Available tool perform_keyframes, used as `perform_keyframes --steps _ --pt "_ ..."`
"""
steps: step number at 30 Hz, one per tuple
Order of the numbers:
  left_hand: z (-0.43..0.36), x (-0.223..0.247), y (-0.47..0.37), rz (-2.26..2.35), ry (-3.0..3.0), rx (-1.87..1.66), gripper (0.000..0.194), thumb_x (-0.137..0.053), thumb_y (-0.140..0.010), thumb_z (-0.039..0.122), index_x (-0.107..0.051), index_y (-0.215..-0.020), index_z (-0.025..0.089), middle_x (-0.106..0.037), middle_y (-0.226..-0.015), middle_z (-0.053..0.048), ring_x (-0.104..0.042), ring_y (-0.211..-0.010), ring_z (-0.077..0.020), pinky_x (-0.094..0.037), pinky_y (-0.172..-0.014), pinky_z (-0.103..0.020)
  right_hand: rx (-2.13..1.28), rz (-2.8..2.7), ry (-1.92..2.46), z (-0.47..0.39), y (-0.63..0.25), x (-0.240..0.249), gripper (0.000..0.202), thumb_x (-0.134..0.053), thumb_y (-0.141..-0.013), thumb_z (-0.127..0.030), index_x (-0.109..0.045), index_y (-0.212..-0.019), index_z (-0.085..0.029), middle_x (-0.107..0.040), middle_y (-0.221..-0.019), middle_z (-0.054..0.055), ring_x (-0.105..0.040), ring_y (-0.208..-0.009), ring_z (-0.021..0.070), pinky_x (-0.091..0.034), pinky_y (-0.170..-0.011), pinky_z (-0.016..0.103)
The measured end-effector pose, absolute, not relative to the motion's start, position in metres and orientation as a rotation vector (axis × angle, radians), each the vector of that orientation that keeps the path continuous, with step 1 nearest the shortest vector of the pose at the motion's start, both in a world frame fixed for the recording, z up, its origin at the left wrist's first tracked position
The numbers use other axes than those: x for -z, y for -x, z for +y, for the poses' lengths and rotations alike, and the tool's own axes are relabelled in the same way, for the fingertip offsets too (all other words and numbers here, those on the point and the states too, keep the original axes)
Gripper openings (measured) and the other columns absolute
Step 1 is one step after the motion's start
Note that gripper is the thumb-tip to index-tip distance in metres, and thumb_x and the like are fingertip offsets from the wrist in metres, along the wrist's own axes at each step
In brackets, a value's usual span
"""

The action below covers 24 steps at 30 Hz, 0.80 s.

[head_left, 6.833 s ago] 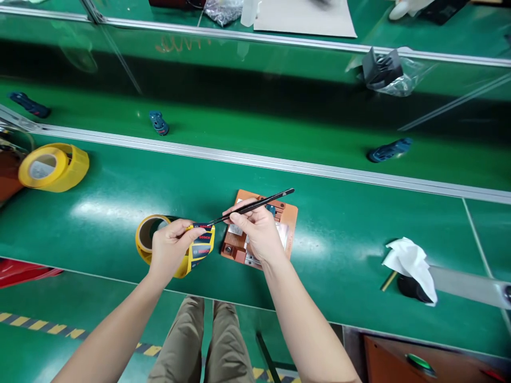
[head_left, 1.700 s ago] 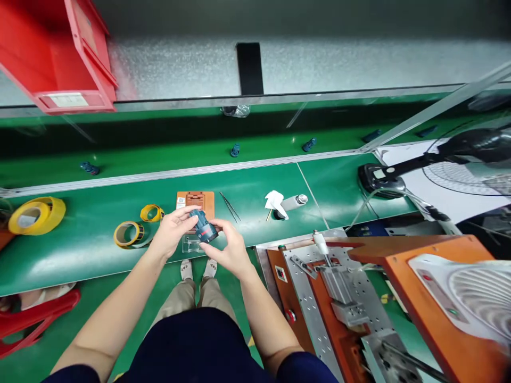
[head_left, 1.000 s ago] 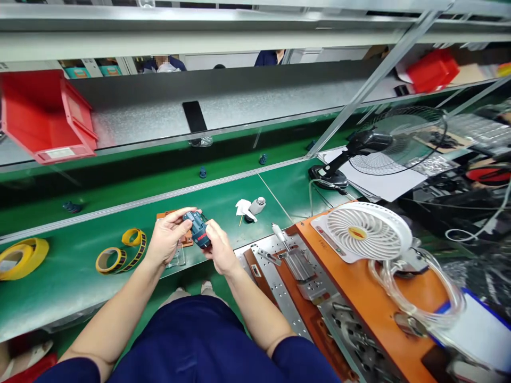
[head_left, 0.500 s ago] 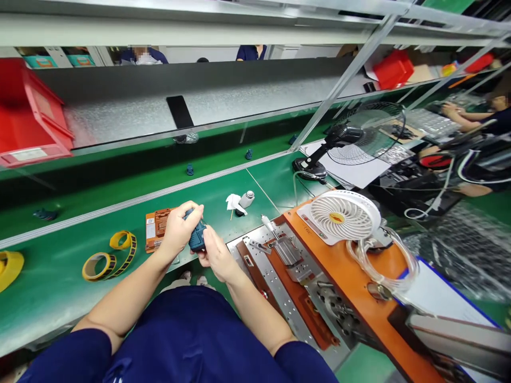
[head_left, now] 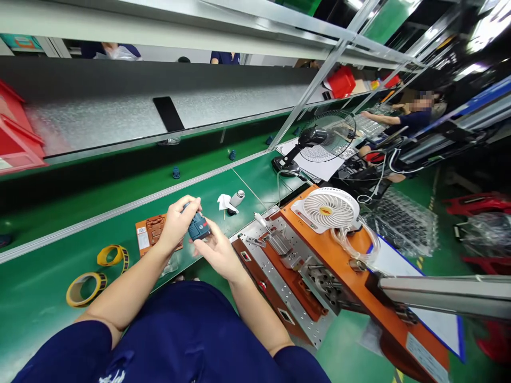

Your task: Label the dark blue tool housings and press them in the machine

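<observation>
A small dark blue plastic device (head_left: 198,227) with a red mark and a round logo is held up in front of my body, above the bench edge. My left hand (head_left: 178,219) is closed round its upper left end, the thumb along the top. At the lower right corner my right hand (head_left: 219,254) grips it between thumb and fingers. Behind my left wrist lies an orange-brown fixture (head_left: 143,240) with a white label, partly covered by the arm. A grey-white bottle (head_left: 237,198) and a crumpled white tissue (head_left: 224,201) are beyond my right hand.
Yellow label rolls (head_left: 85,290) lie left on the green bench (head_left: 35,298). A metal press fixture (head_left: 279,242), a white fan (head_left: 331,209) and a black fan (head_left: 313,137) stand to the right. Similar blue devices (head_left: 176,172) sit along the back strip. A co-worker (head_left: 415,114) sits far right.
My view has swung right. The device has been turned so its face with the red mark shows, and my right thumb has shifted from its face to the lower edge.
</observation>
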<state>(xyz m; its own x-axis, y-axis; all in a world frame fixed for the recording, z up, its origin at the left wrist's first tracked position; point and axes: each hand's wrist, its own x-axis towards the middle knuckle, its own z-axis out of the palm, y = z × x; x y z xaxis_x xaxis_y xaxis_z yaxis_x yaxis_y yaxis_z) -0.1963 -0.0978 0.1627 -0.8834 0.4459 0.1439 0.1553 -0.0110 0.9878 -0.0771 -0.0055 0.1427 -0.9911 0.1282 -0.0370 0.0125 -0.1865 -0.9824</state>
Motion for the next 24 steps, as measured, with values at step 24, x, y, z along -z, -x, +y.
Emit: perform_keyframes --steps 24 --pt "-0.115 -0.090 0.192 1.030 0.000 -1.919 0.057 -0.086 -0.070 0.021 -0.059 -0.121 0.018 -0.072 -0.100 -0.005 -0.071 -0.088 -0.0170 -0.059 -0.077 -0.025 -1.065 -2.586 0.509 -0.028 0.086 -0.108 0.071 -0.075 -0.085 -0.024 -0.044 -0.148 -0.022 -0.056 -0.127 0.016 -0.062 -0.112 0.0299 -0.057 -0.097 0.050"
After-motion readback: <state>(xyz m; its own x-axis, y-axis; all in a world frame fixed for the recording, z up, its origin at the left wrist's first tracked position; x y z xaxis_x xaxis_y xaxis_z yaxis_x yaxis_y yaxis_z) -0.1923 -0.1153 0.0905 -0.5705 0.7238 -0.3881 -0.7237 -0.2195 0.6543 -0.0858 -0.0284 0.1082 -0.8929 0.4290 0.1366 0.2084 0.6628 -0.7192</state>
